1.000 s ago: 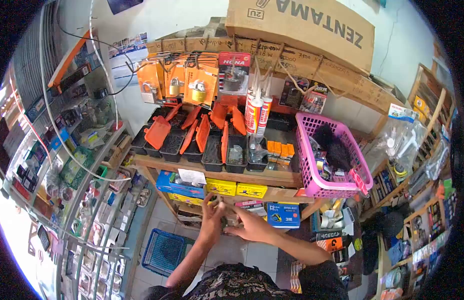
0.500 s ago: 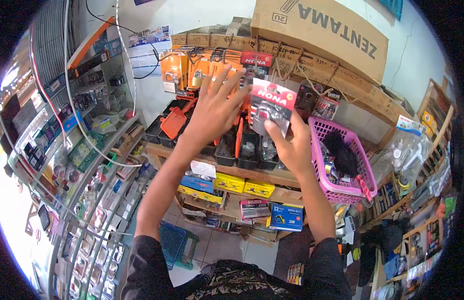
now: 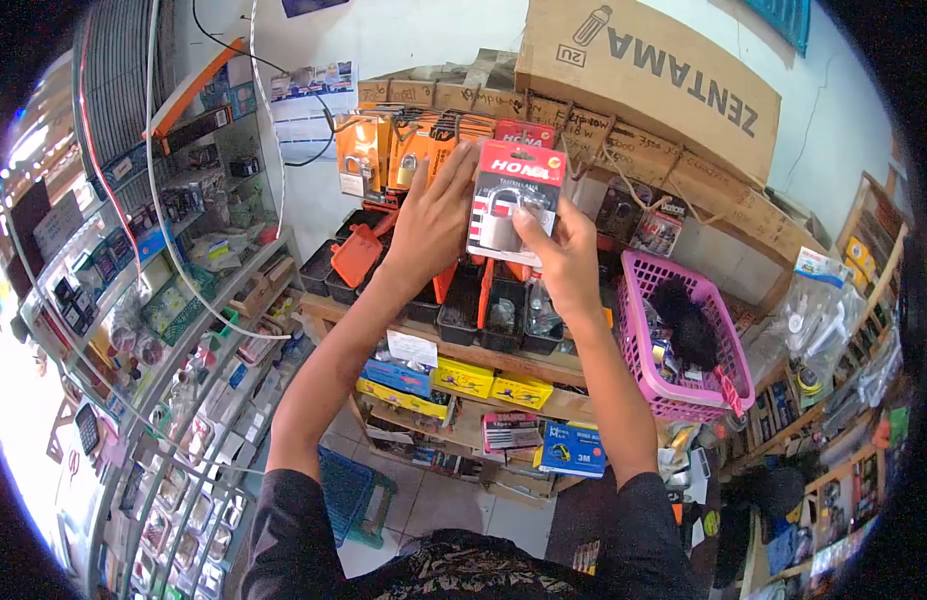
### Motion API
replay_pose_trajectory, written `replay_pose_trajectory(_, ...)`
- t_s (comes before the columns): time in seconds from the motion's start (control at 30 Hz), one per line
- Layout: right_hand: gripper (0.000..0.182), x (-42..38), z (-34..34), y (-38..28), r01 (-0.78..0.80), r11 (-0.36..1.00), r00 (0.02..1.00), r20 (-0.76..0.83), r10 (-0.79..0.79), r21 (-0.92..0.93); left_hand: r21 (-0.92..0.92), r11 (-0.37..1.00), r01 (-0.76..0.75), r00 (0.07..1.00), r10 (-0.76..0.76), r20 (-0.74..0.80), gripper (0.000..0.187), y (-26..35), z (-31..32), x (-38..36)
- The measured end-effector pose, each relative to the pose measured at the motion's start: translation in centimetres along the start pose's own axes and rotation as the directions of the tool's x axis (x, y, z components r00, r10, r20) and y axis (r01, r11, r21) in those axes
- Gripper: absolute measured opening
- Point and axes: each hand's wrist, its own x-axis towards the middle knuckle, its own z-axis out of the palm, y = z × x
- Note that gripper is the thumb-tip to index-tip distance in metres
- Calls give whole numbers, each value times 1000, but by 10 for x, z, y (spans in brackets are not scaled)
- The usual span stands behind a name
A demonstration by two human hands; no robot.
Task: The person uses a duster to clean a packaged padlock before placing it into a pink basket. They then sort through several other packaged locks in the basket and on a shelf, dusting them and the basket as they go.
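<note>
In my right hand (image 3: 569,265) is a padlock in a blister pack (image 3: 500,210), its red card header lettered HONA. The thumb presses on the clear front and the other fingers are behind the card. My left hand (image 3: 431,225) is raised at the pack's left edge, fingers stretched out and holding nothing. Behind it, orange-carded padlocks (image 3: 408,168) hang from hooks, and another red-topped pack (image 3: 525,133) shows just above the held one. Black bins (image 3: 505,318) with orange lids (image 3: 357,255) sit below both hands.
A pink basket (image 3: 639,335) of goods stands at the right, next to the bins. A large ZENTAMA carton (image 3: 649,75) rests above the hook rail. Lower shelves carry yellow boxes (image 3: 462,378) and a blue box (image 3: 574,450). Glass shelving (image 3: 219,265) lines the left.
The padlock pack has come nearer and tilted so its front faces me squarely. My left hand's spread fingers have drawn closer together beside it. The view has shifted slightly.
</note>
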Motion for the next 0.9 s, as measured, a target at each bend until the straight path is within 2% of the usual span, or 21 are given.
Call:
replay_pose_trajectory(0.1,23,1,-2,4,-39,999,999,-21,40,34,29,999,20,1000,-19,-9,48,-1,0,1)
replay_pose_trajectory(0.17,26,4,-7,11,-183,982,982,-31,184,44,46,999,13,1000,-13,2,48,-2,-4,1)
replay_pose_trajectory(0.2,26,6,-7,16,-185,982,982,-35,187,43,62,998,5,1000,-6,13,48,-2,-6,1)
replay_pose_trajectory(0.3,22,15,-10,36,-145,987,982,-112,152,65,-4,1000,11,999,-11,-38,49,-3,0,-1)
replay_pose_trajectory(0.37,22,24,-12,49,-55,997,979,-192,65,59,1,1000,12,1000,-12,-13,51,-5,2,-1)
replay_pose_trajectory(0.43,22,31,-15,55,-79,994,978,-189,92,74,-9,1000,4,1000,-4,14,59,-7,6,-3)
replay_pose_trajectory(0.53,21,46,-15,64,-77,997,970,-232,75,4,-1,1000,2,1000,-2,8,60,-8,6,-3)
replay_pose_trajectory(0.63,29,63,-19,85,-67,994,962,-270,43,-81,-3,1000,8,1000,-8,8,61,-7,5,-2)
replay_pose_trajectory(0.7,34,70,-22,96,15,971,954,-287,-86,-238,-5,1000,7,1000,-7,13,61,-6,4,-2)
replay_pose_trajectory(0.73,34,72,-22,103,17,972,953,-289,-87,-236,-7,1000,8,1000,-8,17,62,-6,4,-2)
replay_pose_trajectory(0.8,40,74,-20,107,-6,997,941,-339,-19,-73,-11,1000,8,1000,-8,15,62,-5,3,-2)
replay_pose_trajectory(0.83,40,72,-20,110,-6,998,940,-340,-19,-70,-19,1000,11,1000,-11,14,62,-5,2,-2)
replay_pose_trajectory(0.9,45,69,-19,109,-128,991,879,-467,94,-42,-25,1000,10,1000,-9,14,62,-5,2,-2)
